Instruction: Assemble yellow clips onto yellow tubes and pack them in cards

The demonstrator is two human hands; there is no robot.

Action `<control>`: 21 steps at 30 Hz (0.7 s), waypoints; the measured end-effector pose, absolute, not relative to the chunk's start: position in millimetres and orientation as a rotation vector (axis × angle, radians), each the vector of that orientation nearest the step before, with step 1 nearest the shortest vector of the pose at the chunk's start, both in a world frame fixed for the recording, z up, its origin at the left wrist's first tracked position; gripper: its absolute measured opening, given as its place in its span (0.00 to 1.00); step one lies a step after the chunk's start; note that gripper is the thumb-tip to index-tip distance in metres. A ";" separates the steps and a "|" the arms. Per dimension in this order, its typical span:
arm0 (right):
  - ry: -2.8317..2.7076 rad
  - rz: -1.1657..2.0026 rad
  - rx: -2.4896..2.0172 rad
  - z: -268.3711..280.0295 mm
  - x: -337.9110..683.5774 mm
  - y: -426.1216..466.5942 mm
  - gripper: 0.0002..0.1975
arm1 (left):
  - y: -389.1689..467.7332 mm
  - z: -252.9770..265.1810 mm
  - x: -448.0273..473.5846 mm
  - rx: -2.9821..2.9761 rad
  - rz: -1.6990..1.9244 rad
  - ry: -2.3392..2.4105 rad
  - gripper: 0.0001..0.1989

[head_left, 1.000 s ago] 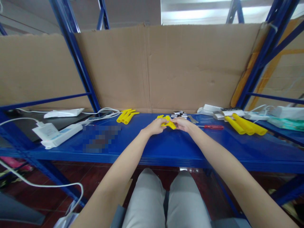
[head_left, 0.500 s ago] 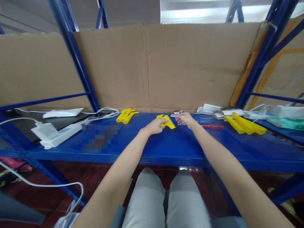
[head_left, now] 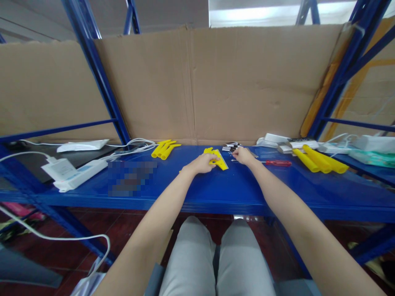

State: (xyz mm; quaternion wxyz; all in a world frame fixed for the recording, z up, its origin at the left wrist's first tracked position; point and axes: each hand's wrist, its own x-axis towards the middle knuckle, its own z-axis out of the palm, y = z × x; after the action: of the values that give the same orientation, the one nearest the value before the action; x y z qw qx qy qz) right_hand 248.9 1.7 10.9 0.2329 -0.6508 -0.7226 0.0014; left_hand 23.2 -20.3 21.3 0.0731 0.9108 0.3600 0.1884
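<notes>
My left hand (head_left: 204, 163) is closed around a yellow scraper head (head_left: 220, 163) and holds it low over the blue shelf. A pale metal strip runs along the scraper head's right edge. My right hand (head_left: 243, 156) is just to the right, fingers bent together and pointing down at the shelf. Whatever is between its fingertips is too small to make out. Right behind these fingertips lie several small black and silver metal pieces (head_left: 231, 146). A screwdriver with a red handle (head_left: 278, 163) rests beside my right wrist, its shaft partly behind the hand.
Several yellow tubular handles (head_left: 165, 150) lie at the back left, others (head_left: 321, 160) on the right. A white power strip (head_left: 80, 176) with cables stands left, near a blurred-out patch (head_left: 132, 178). White boxes (head_left: 300, 144) sit back right. Cardboard (head_left: 191, 86) walls the back.
My right hand has shifted slightly right and down, its fingers now tucked lower, showing more of the small metal pieces. The left hand keeps its hold on the scraper head.
</notes>
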 end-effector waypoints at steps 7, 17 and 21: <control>-2.059 -0.064 -1.871 9.2 245.6 9.9 0.11 | -25.2 23.4 25.5 2.663 0.536 1.099 0.18; -2.052 -0.047 -1.917 10.5 236.5 13.6 0.11 | -18.0 18.8 26.4 2.622 0.564 0.970 0.17; -2.053 -0.038 -1.938 8.7 235.8 12.4 0.09 | -19.5 21.1 26.9 2.611 0.539 0.925 0.16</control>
State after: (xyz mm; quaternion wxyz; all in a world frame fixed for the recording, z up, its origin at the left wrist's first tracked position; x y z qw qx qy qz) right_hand 235.8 12.4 8.7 0.1583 -0.6778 -0.7178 -0.0133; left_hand 26.9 -19.5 21.1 0.1593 0.9134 0.3237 0.1887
